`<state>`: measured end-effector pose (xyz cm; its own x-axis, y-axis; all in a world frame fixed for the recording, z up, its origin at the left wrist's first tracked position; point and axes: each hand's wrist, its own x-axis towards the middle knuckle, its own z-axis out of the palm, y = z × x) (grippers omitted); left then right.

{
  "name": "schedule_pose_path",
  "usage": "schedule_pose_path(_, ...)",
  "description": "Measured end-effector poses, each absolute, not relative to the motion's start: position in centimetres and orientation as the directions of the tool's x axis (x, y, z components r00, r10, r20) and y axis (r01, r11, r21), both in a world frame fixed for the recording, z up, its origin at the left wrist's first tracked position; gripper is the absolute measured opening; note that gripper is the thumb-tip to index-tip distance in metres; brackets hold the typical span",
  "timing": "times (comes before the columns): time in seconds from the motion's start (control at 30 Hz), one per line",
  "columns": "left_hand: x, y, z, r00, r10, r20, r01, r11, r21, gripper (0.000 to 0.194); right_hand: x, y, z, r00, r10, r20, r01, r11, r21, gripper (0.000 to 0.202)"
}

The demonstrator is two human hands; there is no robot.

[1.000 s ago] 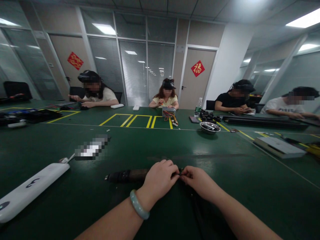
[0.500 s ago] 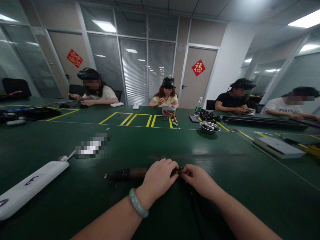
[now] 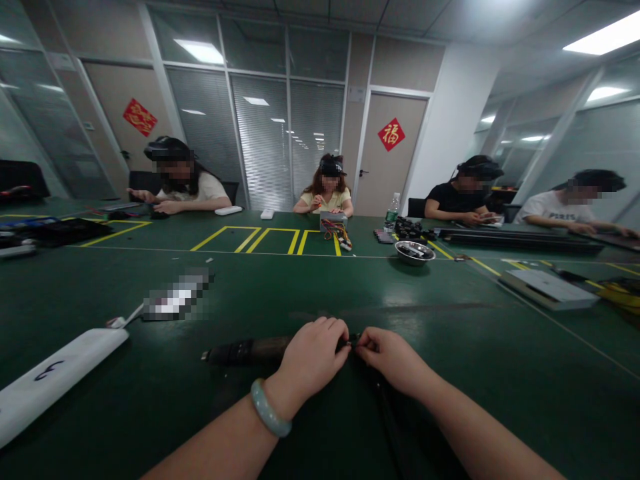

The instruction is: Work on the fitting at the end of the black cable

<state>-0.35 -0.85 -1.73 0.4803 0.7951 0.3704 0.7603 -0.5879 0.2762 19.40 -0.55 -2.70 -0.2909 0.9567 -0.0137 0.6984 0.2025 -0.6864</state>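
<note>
My left hand (image 3: 316,348), with a pale green bangle (image 3: 270,408) on its wrist, has its fingers curled together. My right hand (image 3: 389,353) pinches with thumb and forefinger right opposite. Between the two sets of fingertips is a small dark piece (image 3: 355,339) with a faint glint, too small to name. A dark cylindrical tool (image 3: 245,351) lies on the table, its metal tip pointing left and its right end hidden by my left hand. A long dark strip (image 3: 387,413) runs from below my hands toward the near edge.
To the left lie a white power strip (image 3: 65,380) and a blurred-out bright object (image 3: 175,297). Further off are a metal bowl (image 3: 415,253) of dark parts, a bottle (image 3: 393,212), a grey box with coloured wires (image 3: 333,223) and a white box (image 3: 550,289). Several people sit across the table.
The view has shifted slightly, so most things appear a little further left. Both hands keep nearly the same pose at the small dark piece.
</note>
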Motion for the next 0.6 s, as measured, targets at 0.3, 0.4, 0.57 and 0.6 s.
schedule_pose_path(0.3, -0.42, -0.76, -1.66, 0.509, 0.78, 0.365, 0.752, -0.609, 0.252, 0.008, 19.39, -0.65, -2.41, -0.296, 0.955, -0.014, 0.694, 0.205, -0.69, 0.01)
schedule_pose_path(0.4, -0.45, -0.81, -1.56, 0.514, 0.78, 0.358, 0.751, -0.61, 0.252, 0.007, 19.41, -0.64, -2.47, -0.307, 0.951, -0.02, 0.685, 0.207, -0.699, 0.01)
schedule_pose_path(0.57, -0.41, -0.9, -1.4, 0.518, 0.784, 0.341, 0.752, -0.608, 0.255, 0.007, 19.31, -0.66, -2.46, -0.304, 0.952, -0.026, 0.691, 0.202, -0.694, 0.01)
schedule_pose_path(0.6, -0.4, -0.91, -1.39, 0.515, 0.786, 0.341, 0.757, -0.604, 0.25, 0.008, 19.29, -0.67, -2.43, -0.303, 0.953, -0.023, 0.693, 0.203, -0.692, 0.01)
